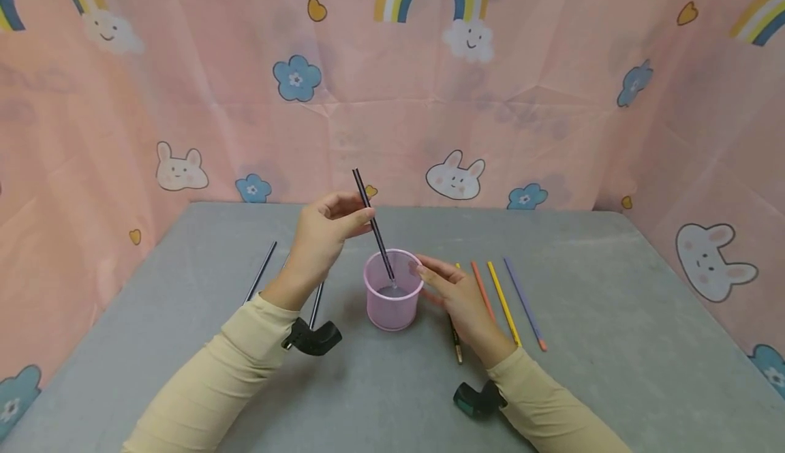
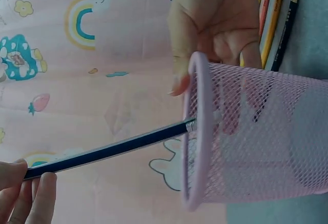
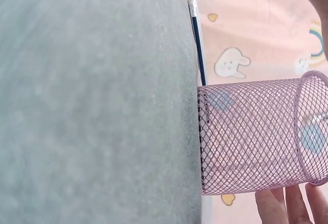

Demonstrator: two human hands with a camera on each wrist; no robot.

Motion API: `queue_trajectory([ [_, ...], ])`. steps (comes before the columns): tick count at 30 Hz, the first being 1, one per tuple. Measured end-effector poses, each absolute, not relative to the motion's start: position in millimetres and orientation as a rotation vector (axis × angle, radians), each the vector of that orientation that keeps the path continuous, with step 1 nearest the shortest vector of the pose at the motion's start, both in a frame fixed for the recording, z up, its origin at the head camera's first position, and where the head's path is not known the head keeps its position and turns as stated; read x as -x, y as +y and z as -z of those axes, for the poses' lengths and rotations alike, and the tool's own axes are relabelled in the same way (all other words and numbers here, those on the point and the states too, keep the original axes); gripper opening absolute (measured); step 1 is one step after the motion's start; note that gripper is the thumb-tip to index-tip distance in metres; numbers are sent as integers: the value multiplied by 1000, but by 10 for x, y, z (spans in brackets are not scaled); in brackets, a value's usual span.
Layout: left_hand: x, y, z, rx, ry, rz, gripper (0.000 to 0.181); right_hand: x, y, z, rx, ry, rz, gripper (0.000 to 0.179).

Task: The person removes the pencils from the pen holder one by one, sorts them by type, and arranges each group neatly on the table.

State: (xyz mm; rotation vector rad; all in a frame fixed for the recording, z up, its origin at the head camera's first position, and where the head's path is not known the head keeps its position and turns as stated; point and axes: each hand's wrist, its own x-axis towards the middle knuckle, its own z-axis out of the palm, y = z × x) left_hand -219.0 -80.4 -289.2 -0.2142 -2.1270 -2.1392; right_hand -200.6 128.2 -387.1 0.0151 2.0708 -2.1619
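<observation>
My left hand pinches a dark pencil near its upper end, between thumb and fingers. The pencil slants down into the mouth of a pink mesh pencil cup, which stands upright on the table. In the left wrist view, the pencil's silver ferrule is right at the cup's rim, eraser end inward. My right hand holds the cup from the right, its thumb at the rim and its fingers along the mesh side. Those fingers also show beside the cup in the right wrist view.
Right of the cup, an orange pencil, a yellow pencil, a purple pencil and a black pencil lie on the grey table. Dark pencils lie at left, partly behind my left arm. A pink printed cloth hangs behind.
</observation>
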Motion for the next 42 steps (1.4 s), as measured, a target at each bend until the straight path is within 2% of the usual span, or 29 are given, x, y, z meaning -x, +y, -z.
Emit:
queue_trajectory([
  [22,2112,-1273,2644,232,-2076,2051,28,2010,1267,3907,-7,2059,2215,41],
  [35,2186,-1668,2754,89,-2365,1806,40,2008,1240,3877,-5,2074,2191,41],
  [42,2331,-1988,2842,54,-2492,1647,39,2008,1258,3876,7,2074,2189,41],
])
